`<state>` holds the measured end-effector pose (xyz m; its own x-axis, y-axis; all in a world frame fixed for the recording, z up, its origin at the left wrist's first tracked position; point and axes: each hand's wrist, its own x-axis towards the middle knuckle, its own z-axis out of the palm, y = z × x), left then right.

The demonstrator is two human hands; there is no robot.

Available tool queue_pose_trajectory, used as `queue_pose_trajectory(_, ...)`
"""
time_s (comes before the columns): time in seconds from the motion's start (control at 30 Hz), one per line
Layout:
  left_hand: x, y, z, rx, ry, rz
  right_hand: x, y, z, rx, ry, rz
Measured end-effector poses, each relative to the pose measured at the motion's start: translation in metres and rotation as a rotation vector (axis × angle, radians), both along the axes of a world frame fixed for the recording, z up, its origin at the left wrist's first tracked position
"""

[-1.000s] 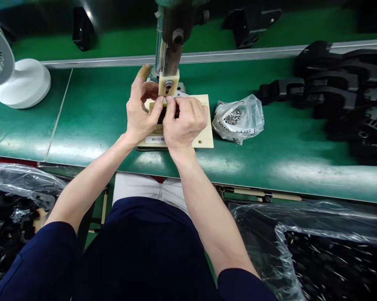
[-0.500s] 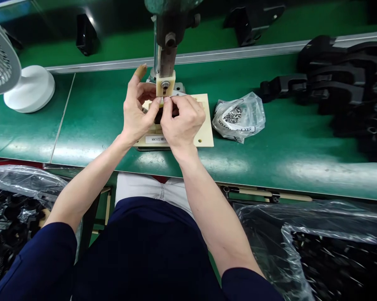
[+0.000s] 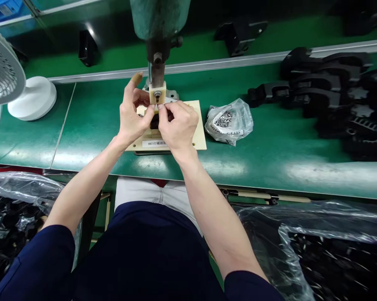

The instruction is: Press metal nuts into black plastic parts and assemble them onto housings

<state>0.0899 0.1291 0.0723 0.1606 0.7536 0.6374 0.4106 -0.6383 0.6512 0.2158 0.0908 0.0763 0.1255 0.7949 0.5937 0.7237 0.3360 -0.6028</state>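
Observation:
Both hands meet at the press fixture, right under the cream press head block (image 3: 157, 93). My left hand (image 3: 134, 117) has its thumb and a finger pinched close to the block, with the index finger raised and a yellowish cover on its tip. My right hand (image 3: 179, 125) pinches thumb against fingers beside the left thumb; whatever lies between the fingertips is too small or hidden to name. Below them a black part (image 3: 155, 122) sits partly hidden in the fixture on the cream base plate (image 3: 201, 133). A plastic bag (image 3: 229, 121) of small metal pieces lies to the right.
Black molded parts (image 3: 326, 92) are heaped on the green bench (image 3: 263, 167) at right. A white fan (image 3: 33, 98) stands at left. Plastic-lined bins with black parts (image 3: 12, 225) flank me, one on each side. The green press body (image 3: 161, 19) rises above the fixture.
The view has shifted, so the bench things appear slightly lower, and the fixture and bag further left. Both hands keep their pinch under the press head.

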Motion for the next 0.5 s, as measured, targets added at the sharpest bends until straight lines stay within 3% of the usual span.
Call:
queue_pose_trajectory(0.13, 0.006, -0.001, 0.004, 0.071, -0.075, 0.025, 0.027, -0.017, 0.023, -0.054, 0.080, 0.148)
queue_pose_trajectory(0.2, 0.010, -0.008, 0.011, 0.083, -0.120, 0.041, 0.053, -0.023, 0.047, -0.073, 0.111, 0.182)
queue_pose_trajectory(0.27, 0.015, -0.016, 0.015, 0.065, -0.147, 0.075, 0.084, -0.020, 0.082, -0.048, 0.109, 0.139)
queue_pose_trajectory(0.37, 0.024, -0.018, 0.009, -0.002, -0.170, 0.079, 0.122, 0.007, 0.167, 0.124, 0.048, 0.013)
queue_pose_trajectory(0.43, 0.031, -0.015, 0.002, -0.023, -0.196, 0.076, 0.128, 0.030, 0.245, 0.319, -0.033, -0.071)
queue_pose_trajectory(0.5, 0.036, -0.014, -0.002, -0.028, -0.215, 0.073, 0.115, 0.052, 0.327, 0.494, -0.144, -0.142)
